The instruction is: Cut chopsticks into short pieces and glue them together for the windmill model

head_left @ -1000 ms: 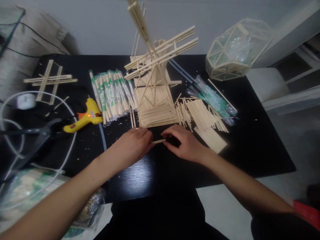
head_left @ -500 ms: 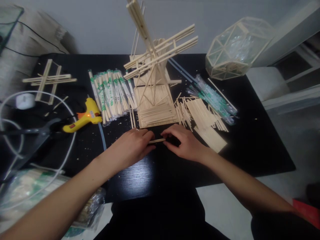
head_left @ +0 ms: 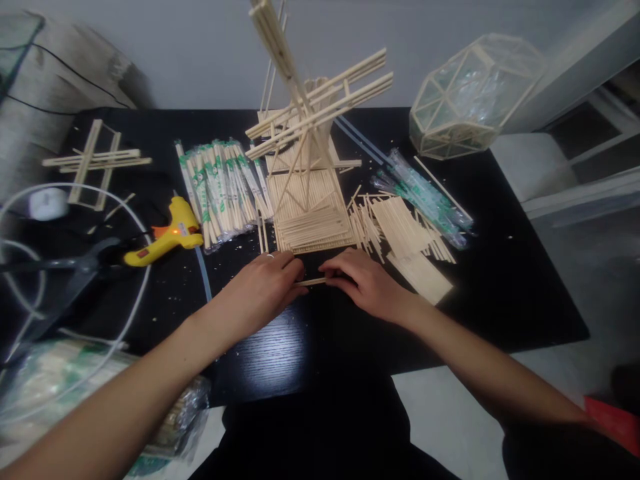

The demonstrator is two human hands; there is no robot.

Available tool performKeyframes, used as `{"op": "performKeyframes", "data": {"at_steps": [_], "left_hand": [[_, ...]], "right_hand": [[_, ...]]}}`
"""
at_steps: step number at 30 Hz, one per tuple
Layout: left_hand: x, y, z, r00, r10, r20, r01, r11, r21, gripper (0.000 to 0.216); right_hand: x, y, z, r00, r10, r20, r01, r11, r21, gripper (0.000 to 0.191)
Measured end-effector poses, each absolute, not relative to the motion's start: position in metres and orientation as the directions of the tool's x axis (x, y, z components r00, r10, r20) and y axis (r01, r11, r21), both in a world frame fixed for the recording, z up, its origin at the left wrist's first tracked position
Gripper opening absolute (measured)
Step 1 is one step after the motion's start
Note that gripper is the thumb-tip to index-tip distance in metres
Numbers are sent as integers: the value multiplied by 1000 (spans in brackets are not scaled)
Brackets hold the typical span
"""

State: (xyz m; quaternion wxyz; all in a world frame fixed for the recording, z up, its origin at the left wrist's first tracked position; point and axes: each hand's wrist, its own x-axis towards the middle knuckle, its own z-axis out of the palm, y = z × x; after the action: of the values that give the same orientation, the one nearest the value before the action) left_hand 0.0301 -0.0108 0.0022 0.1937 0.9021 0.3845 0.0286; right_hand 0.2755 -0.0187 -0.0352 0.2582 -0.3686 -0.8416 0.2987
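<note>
Between my two hands lies a short wooden stick point(head_left: 312, 282), held low over the black table in front of the windmill model. My left hand point(head_left: 270, 283) is closed on its left end, with a ring on one finger. The fingertips of my right hand point(head_left: 363, 280) pinch its right end. Whether it is one stick or a few laid together, I cannot tell. Just beyond my hands stands the windmill model point(head_left: 310, 160) built of chopsticks, with long blades and a slatted base. A row of cut sticks point(head_left: 315, 227) rests on that base.
To the left are a yellow glue gun point(head_left: 173, 233), wrapped chopsticks point(head_left: 223, 190), a stick cross frame point(head_left: 95, 160) and scissors point(head_left: 80, 267). To the right lie cut sticks point(head_left: 367, 223), stick panels point(head_left: 420, 273), plastic wrappers point(head_left: 425, 197) and a polyhedral frame point(head_left: 460, 127).
Both hands stay on the stick with only slight finger shifts; my right fingers have closed a little. The whole view has drifted very slightly.
</note>
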Motion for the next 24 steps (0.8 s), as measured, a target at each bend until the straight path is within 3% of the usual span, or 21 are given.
{"op": "performKeyframes", "data": {"at_steps": [6, 11, 15, 24], "left_hand": [[30, -11, 3, 702, 703, -113, 684, -620, 385, 12], [27, -9, 2, 698, 713, -60, 673, -626, 394, 16], [25, -9, 4, 667, 745, 10, 648, -586, 486, 17], [24, -10, 1, 609, 789, 82, 580, -513, 633, 19]], "right_hand": [[277, -20, -36, -567, 784, 254, 437, 547, -714, 18], [277, -21, -33, -404, 874, 270, 458, 449, -767, 17], [276, -22, -30, -301, 922, 243, 434, 359, -826, 15], [274, -24, -26, -300, 927, 226, 401, 338, -851, 10]]}}
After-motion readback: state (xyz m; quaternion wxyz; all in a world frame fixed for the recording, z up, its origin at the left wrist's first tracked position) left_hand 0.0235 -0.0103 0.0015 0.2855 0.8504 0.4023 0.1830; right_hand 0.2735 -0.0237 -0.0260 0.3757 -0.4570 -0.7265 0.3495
